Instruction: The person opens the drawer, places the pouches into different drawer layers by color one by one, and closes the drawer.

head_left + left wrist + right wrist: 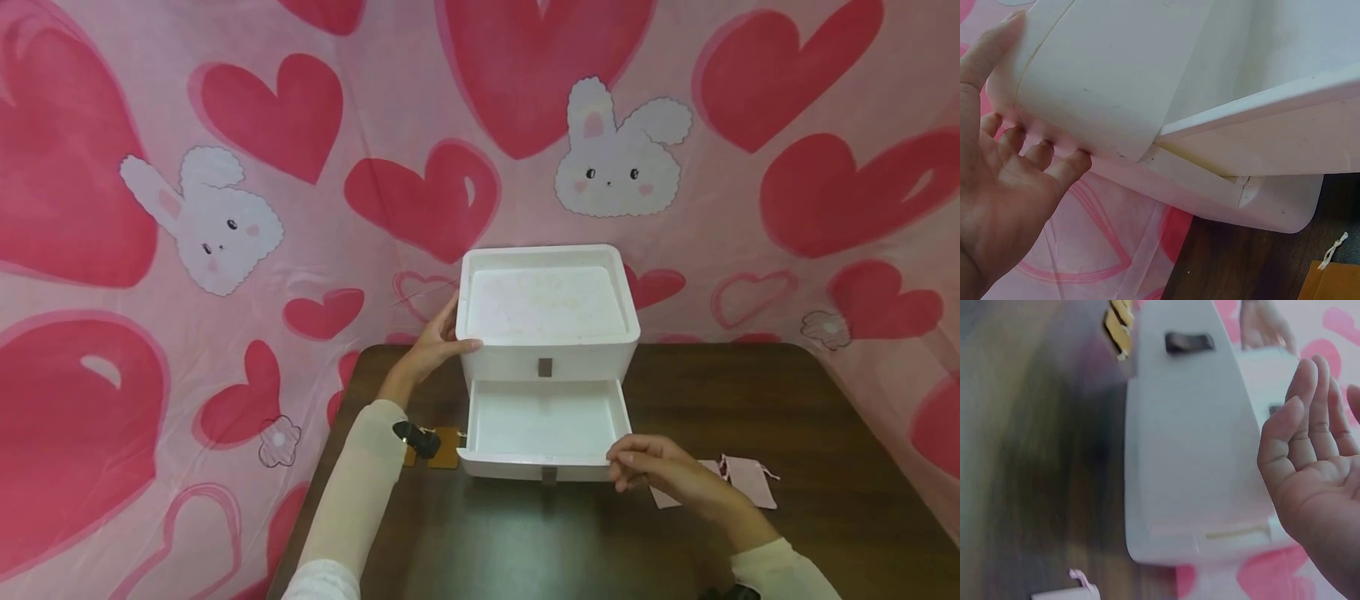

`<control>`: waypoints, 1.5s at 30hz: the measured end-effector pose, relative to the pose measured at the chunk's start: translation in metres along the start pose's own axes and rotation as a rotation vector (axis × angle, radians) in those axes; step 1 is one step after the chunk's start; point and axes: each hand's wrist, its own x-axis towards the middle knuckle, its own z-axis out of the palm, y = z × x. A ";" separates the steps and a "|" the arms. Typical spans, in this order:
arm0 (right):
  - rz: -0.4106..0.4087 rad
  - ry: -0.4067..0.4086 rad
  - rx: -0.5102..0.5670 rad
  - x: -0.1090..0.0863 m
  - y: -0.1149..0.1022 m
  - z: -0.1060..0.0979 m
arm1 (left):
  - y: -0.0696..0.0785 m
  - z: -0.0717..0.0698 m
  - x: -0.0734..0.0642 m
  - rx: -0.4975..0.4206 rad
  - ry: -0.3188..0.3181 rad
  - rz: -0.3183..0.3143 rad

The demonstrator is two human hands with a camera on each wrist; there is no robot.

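Note:
A white two-drawer box (pixel 506 363) stands on the table with its lower drawer (pixel 543 421) pulled out; the inside of that drawer is bare. My left hand (pixel 435 342) rests on the box's upper left side, thumb along the front rim. In the left wrist view, the fingertips of my left hand (pixel 1007 187) touch the smooth side wall. At the drawer's right front corner is my right hand (pixel 667 475), its fingers loosely bent. The right wrist view shows my right hand (pixel 1316 462) with nothing in its palm. Small grey-brown tabs (pixel 545 367) mark the drawer fronts.
Tan pouches (pixel 444 448) lie on the table left of the drawer, partly behind the black wrist camera (pixel 417 439). Pink drawstring pouches (pixel 752 482) lie to the right, near my right hand. A pink heart-and-rabbit cloth (pixel 517 192) hangs behind the dark wooden table (pixel 750 400).

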 end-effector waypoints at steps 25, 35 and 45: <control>-0.127 0.543 -0.402 -0.040 -0.008 -0.035 | 0.002 0.001 -0.002 -0.006 -0.005 -0.007; -0.094 0.693 -0.689 -0.046 0.008 -0.036 | 0.004 0.001 0.000 -0.013 -0.005 -0.007; -0.036 0.732 -0.699 -0.050 0.032 -0.041 | 0.003 0.001 0.000 -0.006 -0.007 -0.010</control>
